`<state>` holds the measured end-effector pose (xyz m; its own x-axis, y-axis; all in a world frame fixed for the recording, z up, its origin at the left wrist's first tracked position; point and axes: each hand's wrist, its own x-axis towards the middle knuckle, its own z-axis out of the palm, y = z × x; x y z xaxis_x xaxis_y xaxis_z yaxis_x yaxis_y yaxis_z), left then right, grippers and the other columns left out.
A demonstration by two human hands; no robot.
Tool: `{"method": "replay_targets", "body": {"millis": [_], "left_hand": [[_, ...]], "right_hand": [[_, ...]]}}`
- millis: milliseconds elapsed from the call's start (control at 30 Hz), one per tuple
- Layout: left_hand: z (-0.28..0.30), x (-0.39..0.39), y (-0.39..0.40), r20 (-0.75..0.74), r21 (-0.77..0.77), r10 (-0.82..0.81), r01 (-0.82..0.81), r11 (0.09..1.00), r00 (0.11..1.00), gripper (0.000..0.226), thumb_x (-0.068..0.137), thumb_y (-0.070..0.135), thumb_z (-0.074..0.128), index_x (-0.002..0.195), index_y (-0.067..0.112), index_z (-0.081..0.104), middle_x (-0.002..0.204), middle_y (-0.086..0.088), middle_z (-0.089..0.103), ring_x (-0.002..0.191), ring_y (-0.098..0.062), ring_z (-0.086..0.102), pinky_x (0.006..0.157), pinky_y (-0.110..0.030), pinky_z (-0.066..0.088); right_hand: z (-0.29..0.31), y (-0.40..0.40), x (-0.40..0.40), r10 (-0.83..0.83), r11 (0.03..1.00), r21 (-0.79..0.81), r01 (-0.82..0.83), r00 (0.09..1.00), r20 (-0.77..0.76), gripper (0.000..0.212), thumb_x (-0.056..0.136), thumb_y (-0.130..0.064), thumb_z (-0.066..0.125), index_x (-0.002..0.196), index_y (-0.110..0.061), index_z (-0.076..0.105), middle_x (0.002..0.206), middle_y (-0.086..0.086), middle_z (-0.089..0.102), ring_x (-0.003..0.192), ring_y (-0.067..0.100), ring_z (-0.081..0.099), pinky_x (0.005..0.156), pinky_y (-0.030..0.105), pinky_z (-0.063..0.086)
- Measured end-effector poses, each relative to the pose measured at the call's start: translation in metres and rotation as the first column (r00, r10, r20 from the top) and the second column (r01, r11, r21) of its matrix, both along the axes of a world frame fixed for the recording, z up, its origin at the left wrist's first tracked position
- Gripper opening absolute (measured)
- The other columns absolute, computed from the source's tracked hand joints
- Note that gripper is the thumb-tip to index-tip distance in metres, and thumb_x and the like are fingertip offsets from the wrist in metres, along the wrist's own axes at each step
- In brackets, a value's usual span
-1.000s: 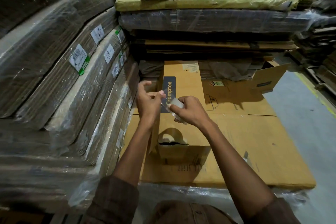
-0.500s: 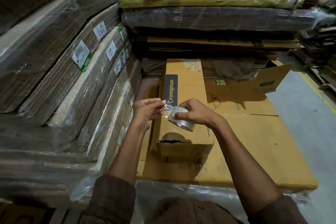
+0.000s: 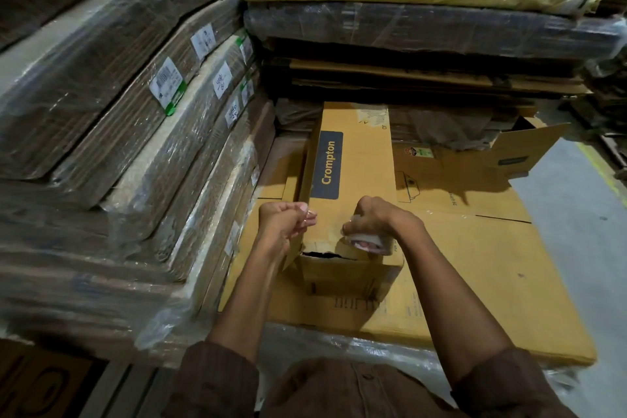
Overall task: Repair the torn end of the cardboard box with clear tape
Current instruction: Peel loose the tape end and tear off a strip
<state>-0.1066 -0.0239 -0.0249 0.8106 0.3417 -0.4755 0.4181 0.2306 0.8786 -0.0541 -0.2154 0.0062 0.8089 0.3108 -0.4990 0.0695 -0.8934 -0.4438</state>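
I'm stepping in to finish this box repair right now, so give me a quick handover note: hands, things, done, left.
Left hand: pinches the free end of the clear tape.
Right hand: grips the tape roll over the box's near end.
Crompton box: lies on flattened cardboard sheets; the tear gapes at its near top edge.
Done: a strip pulled out.
Left: lay tape across the tear, press down, cut.

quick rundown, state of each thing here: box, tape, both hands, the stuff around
Crompton box: lying flat, near end torn open, not yet taped
tape roll: held above the torn end
tape strip: hard to see between the hands
left hand: pinching the tape's free end
right hand: gripping the roll
flattened carton: lying flat under the box
open carton: flap up
wrapped cardboard stacks: plastic-wrapped, labelled
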Motion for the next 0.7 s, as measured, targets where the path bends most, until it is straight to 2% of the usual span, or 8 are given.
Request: {"method": "replay_targets", "body": {"millis": [100, 233, 300, 367, 467, 533, 633, 700], "left_hand": [[-0.008, -0.008, -0.002, -0.084, 0.089, 0.077, -0.07, 0.994, 0.993, 0.007, 0.092, 0.005, 0.07, 0.087, 0.01, 0.069, 0.086, -0.01, 0.078, 0.074, -0.018, 0.074, 0.059, -0.03, 0.057], [-0.001, -0.012, 0.003, -0.146, 0.093, 0.098, -0.085, 0.992, 0.984, 0.007, 0.091, 0.003, 0.068, 0.093, 0.01, 0.07, 0.092, -0.01, 0.075, 0.061, -0.013, 0.059, 0.044, -0.021, 0.047], [0.002, -0.015, 0.006, -0.171, 0.086, 0.057, -0.043, 0.995, 0.984, 0.013, 0.09, 0.003, 0.07, 0.102, 0.007, 0.072, 0.09, -0.005, 0.068, 0.067, -0.012, 0.051, 0.077, -0.037, 0.059], [0.002, -0.017, 0.011, -0.203, 0.06, 0.0, 0.012, 0.998, 0.979, 0.015, 0.089, 0.008, 0.073, 0.104, 0.008, 0.073, 0.1, -0.005, 0.068, 0.084, -0.02, 0.054, 0.097, -0.049, 0.049], [0.006, -0.022, 0.014, -0.218, 0.0, -0.074, 0.075, 0.997, 0.973, 0.027, 0.085, 0.029, 0.08, 0.103, 0.011, 0.074, 0.121, -0.007, 0.069, 0.113, -0.036, 0.057, 0.091, -0.056, 0.048], [0.005, -0.024, 0.012, -0.207, -0.013, -0.115, 0.115, 0.993, 0.972, 0.05, 0.077, 0.041, 0.084, 0.112, 0.006, 0.072, 0.113, -0.003, 0.072, 0.11, -0.032, 0.057, 0.09, -0.058, 0.049], [0.003, -0.025, 0.008, -0.177, 0.017, -0.096, 0.1, 0.995, 0.979, 0.04, 0.072, 0.028, 0.089, 0.102, 0.004, 0.075, 0.091, 0.0, 0.072, 0.103, -0.024, 0.059, 0.09, -0.045, 0.046], [0.002, -0.026, 0.007, -0.191, 0.016, -0.089, 0.094, 0.995, 0.977, 0.035, 0.071, 0.021, 0.09, 0.098, 0.003, 0.076, 0.089, -0.001, 0.071, 0.105, -0.024, 0.059, 0.095, -0.046, 0.038]], "right_hand": [[0.001, 0.003, -0.001, 0.044, 0.998, -0.055, -0.044, 0.999, 0.006, 0.048, 0.083, -0.05, 0.075, 0.112, -0.014, 0.061, 0.113, 0.008, 0.065, 0.099, 0.027, 0.064, 0.088, 0.042, 0.057], [0.0, 0.004, -0.002, 0.141, 0.989, -0.035, -0.141, 0.99, 0.008, 0.048, 0.086, -0.061, 0.067, 0.096, -0.014, 0.068, 0.102, 0.008, 0.071, 0.087, 0.025, 0.068, 0.081, 0.04, 0.057], [0.002, -0.001, -0.003, 0.159, 0.987, -0.01, -0.159, 0.987, 0.007, 0.047, 0.09, -0.056, 0.063, 0.094, -0.011, 0.071, 0.096, 0.008, 0.072, 0.085, 0.025, 0.067, 0.076, 0.038, 0.055], [0.004, -0.006, -0.003, 0.17, 0.985, -0.003, -0.17, 0.985, 0.028, 0.043, 0.091, -0.048, 0.064, 0.093, -0.006, 0.073, 0.094, 0.01, 0.073, 0.085, 0.028, 0.068, 0.071, 0.038, 0.052], [0.005, -0.01, -0.003, 0.201, 0.98, -0.004, -0.201, 0.977, 0.075, 0.037, 0.087, -0.043, 0.067, 0.083, -0.007, 0.072, 0.085, 0.009, 0.071, 0.076, 0.028, 0.063, 0.062, 0.034, 0.044], [0.005, -0.01, -0.004, 0.214, 0.977, -0.003, -0.214, 0.973, 0.085, 0.034, 0.087, -0.043, 0.069, 0.081, -0.01, 0.072, 0.083, 0.008, 0.07, 0.073, 0.024, 0.062, 0.062, 0.034, 0.044], [0.005, -0.012, -0.006, 0.217, 0.976, -0.015, -0.216, 0.974, 0.065, 0.032, 0.087, -0.045, 0.069, 0.09, -0.013, 0.074, 0.092, 0.007, 0.072, 0.081, 0.024, 0.066, 0.069, 0.036, 0.052], [0.005, -0.013, -0.006, 0.203, 0.979, -0.03, -0.202, 0.978, 0.051, 0.034, 0.087, -0.048, 0.07, 0.096, -0.014, 0.073, 0.098, 0.007, 0.072, 0.085, 0.024, 0.066, 0.073, 0.037, 0.055]]}}
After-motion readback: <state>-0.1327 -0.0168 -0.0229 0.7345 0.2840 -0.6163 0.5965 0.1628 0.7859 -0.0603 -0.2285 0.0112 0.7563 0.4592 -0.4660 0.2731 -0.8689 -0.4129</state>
